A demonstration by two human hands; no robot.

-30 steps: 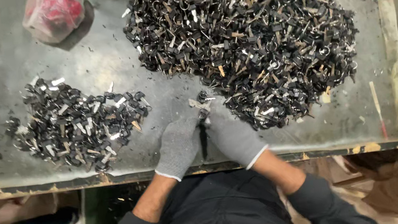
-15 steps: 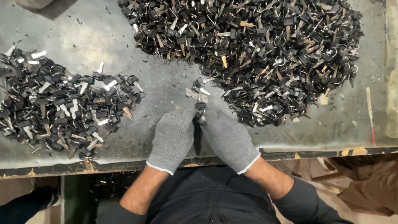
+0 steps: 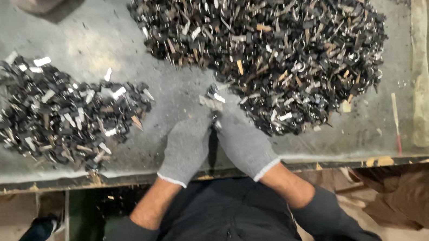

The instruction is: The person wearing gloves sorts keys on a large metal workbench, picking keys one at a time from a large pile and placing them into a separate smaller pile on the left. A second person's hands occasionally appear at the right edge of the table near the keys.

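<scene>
Both gloved hands meet at lower centre, left hand (image 3: 187, 145) and right hand (image 3: 244, 144) pinching together what looks like a small metal piece (image 3: 213, 97) at their fingertips. It points up-frame toward the large scrap pile (image 3: 280, 36), nearer the right hand; a smaller pile (image 3: 61, 117) lies on the surface (image 3: 105, 30) at left.

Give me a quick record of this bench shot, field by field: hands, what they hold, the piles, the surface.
Left hand: left hand, grey knit glove, pressed against the other hand.
Right hand: right hand, grey knit glove.
Held: small metal piece pinched between both hands' fingertips; exact shape unclear.
Large pile: large pile of small dark metal parts, just beyond the hands.
Small pile: small pile of similar parts, off to the left.
Surface: grey worktable, dusty, worn front edge.
</scene>
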